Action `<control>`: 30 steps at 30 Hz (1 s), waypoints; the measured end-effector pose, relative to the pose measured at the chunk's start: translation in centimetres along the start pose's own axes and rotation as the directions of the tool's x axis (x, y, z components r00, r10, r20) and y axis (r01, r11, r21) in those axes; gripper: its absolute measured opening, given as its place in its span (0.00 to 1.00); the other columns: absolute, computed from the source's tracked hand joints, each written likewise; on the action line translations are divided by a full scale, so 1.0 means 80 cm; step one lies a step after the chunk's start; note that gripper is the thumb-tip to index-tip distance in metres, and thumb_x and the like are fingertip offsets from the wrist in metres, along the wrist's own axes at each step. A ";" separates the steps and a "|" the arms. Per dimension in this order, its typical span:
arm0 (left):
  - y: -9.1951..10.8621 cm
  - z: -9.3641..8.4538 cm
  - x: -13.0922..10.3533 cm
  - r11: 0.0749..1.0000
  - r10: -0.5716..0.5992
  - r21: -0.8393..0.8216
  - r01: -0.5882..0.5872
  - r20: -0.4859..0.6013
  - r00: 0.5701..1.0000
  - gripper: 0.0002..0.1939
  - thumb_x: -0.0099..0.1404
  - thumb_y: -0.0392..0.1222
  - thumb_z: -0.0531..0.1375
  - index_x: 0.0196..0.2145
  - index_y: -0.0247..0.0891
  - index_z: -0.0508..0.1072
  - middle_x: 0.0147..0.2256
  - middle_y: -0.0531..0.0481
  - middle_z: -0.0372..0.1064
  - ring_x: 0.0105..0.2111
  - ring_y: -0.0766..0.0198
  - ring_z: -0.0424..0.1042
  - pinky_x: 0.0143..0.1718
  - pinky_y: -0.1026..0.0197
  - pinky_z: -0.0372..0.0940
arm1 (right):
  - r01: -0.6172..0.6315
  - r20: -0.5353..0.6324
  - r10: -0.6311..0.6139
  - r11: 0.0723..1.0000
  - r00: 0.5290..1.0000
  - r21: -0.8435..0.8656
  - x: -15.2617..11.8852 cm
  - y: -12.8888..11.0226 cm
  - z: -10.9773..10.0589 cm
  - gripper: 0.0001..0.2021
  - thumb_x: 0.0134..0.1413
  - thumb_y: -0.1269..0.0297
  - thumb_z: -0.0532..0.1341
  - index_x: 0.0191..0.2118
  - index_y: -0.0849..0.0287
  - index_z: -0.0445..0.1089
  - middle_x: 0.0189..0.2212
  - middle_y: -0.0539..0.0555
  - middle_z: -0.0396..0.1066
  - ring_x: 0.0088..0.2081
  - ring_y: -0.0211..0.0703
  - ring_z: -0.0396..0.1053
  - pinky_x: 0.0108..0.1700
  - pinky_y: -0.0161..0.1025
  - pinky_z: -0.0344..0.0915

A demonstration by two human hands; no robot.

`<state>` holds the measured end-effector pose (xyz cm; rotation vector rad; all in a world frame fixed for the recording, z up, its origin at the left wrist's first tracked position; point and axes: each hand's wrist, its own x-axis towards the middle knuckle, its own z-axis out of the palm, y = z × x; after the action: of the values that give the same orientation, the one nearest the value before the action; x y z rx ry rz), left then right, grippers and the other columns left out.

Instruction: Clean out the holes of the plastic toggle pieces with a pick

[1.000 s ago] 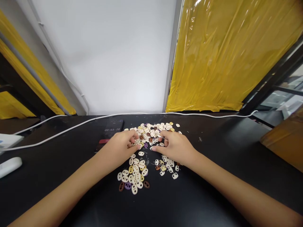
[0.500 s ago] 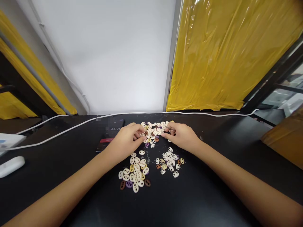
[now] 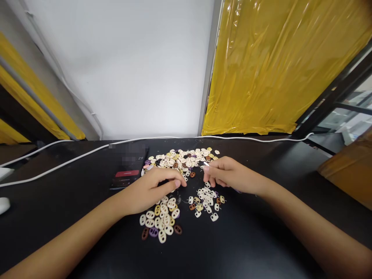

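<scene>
My left hand hovers over the upper edge of a pile of oval two-holed plastic pieces, mostly cream, with some yellow, brown and purple. Its fingers are curled and the thumb tip is close to them; whatever they pinch, if anything, is hidden. Between thumb and forefinger, my right hand pinches a small white plastic piece. Just below that hand lies a second pile of smaller pieces with thin stems. Behind both hands spreads a larger mixed heap of pieces.
A dark phone with a lit screen lies left of the heap. White cables run along the back of the black table. A white rounded object is at the left edge, a cardboard box at the right.
Both hands have drawn back from the far heap toward me, the left to the oval pile, the right above the stemmed pile with a white piece. The view has shifted slightly.
</scene>
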<state>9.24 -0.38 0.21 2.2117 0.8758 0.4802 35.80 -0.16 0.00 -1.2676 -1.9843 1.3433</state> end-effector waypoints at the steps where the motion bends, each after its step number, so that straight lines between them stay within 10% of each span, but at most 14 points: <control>1: -0.001 0.000 0.001 1.000 -0.004 -0.007 0.004 0.002 1.000 0.14 0.74 0.41 0.52 0.44 0.43 0.78 0.44 0.51 0.78 0.46 0.59 0.74 0.51 0.56 0.64 | 0.014 0.012 -0.014 1.000 1.000 -0.027 0.001 0.002 0.001 0.17 0.63 0.56 0.57 0.30 0.61 0.75 0.24 0.50 0.71 0.23 0.34 0.62 0.27 0.33 0.59; 20: -0.019 0.005 0.018 0.993 0.113 -0.013 -0.113 -0.015 0.993 0.16 0.74 0.39 0.53 0.52 0.44 0.76 0.57 0.49 0.72 0.60 0.59 0.66 0.66 0.50 0.53 | 0.128 -0.223 -0.179 0.966 0.958 -0.223 0.027 0.034 -0.019 0.05 0.54 0.64 0.64 0.32 0.61 0.73 0.27 0.48 0.69 0.29 0.36 0.64 0.35 0.36 0.61; 30: 0.006 0.001 0.011 0.995 0.050 -0.092 -0.043 0.075 0.996 0.17 0.75 0.43 0.51 0.54 0.46 0.76 0.57 0.51 0.73 0.59 0.58 0.68 0.65 0.50 0.56 | -0.151 0.172 0.142 0.988 0.975 0.037 -0.006 0.014 -0.049 0.22 0.62 0.49 0.56 0.27 0.62 0.73 0.18 0.50 0.69 0.16 0.32 0.59 0.18 0.31 0.55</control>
<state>10.13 -0.08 0.59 2.1573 0.7495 0.4447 39.50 1.48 0.82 -1.3391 -1.9865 1.6099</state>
